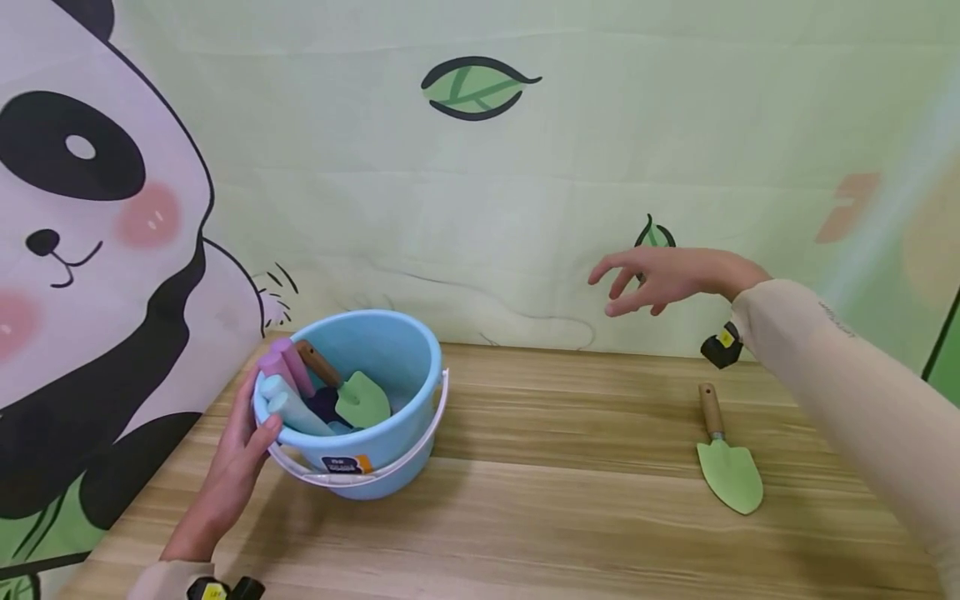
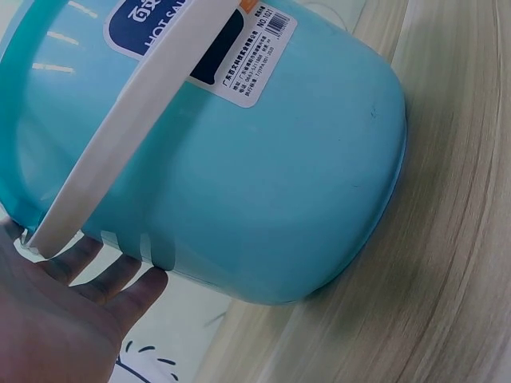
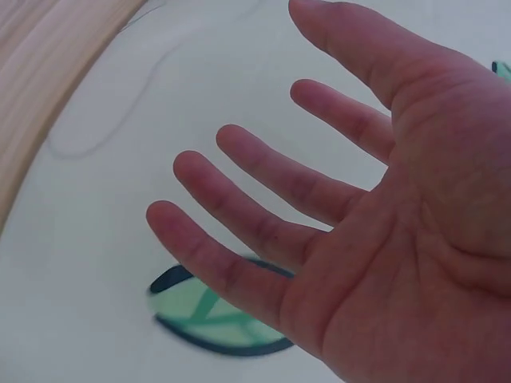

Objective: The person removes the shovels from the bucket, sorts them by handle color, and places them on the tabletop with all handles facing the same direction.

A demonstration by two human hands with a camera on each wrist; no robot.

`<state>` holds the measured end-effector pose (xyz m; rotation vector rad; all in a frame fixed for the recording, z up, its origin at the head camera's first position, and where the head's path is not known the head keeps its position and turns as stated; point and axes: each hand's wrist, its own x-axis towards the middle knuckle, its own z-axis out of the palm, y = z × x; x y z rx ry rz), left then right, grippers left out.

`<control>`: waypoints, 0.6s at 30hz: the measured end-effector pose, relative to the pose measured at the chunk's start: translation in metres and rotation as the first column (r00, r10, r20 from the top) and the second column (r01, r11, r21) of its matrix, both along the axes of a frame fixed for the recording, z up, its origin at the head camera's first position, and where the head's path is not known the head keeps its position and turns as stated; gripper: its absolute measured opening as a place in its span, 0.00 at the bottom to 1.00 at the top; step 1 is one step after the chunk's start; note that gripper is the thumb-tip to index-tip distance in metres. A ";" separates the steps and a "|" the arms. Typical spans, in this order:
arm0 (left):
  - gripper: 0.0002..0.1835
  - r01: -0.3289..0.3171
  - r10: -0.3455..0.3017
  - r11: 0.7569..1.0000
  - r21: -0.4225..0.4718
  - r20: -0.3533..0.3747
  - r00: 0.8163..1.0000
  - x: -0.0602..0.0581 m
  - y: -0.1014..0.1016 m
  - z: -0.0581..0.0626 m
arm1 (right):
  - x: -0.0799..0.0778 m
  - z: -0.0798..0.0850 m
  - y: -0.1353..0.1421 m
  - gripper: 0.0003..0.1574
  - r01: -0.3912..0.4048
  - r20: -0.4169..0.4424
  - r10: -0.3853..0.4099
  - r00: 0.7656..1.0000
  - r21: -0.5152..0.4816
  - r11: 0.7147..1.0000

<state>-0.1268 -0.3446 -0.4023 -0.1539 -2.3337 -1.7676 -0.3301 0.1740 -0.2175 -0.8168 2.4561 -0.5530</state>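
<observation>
A light blue bucket (image 1: 390,454) with a white handle (image 1: 435,417) stands at the left of the wooden table. My left hand (image 1: 236,454) holds it by its left side, thumb at the rim and fingers against the outer wall, as the left wrist view also shows. Inside lie a green hand trowel (image 1: 363,400) with a wooden handle, purple cylinders (image 1: 277,367), light blue cylinders (image 1: 296,412) and something dark, partly covered. Raised above the table's far right, my right hand (image 1: 660,279) has its fingers spread and holds nothing. Below it, a second green hand trowel (image 1: 729,475) lies on the table.
The wooden table (image 1: 555,483) meets an upright printed backdrop (image 1: 495,208) along its far edge. A large panda print (image 1: 172,317) covers the left side. Wrist-worn devices (image 1: 722,346) sit on both arms.
</observation>
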 end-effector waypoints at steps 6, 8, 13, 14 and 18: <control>0.36 -0.004 0.004 1.000 -0.008 0.014 1.000 0.000 0.001 0.002 | 0.000 0.016 -0.030 0.37 -0.053 -0.013 0.053 0.999 -0.003 0.999; 0.36 -0.007 0.007 1.000 -0.009 0.015 1.000 0.000 0.001 0.001 | 0.000 0.019 -0.041 0.37 -0.066 -0.020 0.066 0.998 -0.007 0.998; 0.36 -0.006 0.006 1.000 0.000 0.015 1.000 0.001 0.001 0.001 | 0.000 0.025 -0.068 0.37 -0.093 -0.027 0.092 0.995 -0.018 0.996; 0.36 -0.006 0.006 1.000 0.000 0.015 1.000 0.001 0.001 0.001 | 0.000 0.026 -0.074 0.37 -0.100 -0.028 0.099 0.995 -0.020 0.995; 0.36 -0.004 0.004 1.000 -0.001 0.011 1.000 0.000 0.002 0.001 | -0.001 0.029 -0.095 0.37 -0.129 -0.037 0.128 0.991 -0.015 0.992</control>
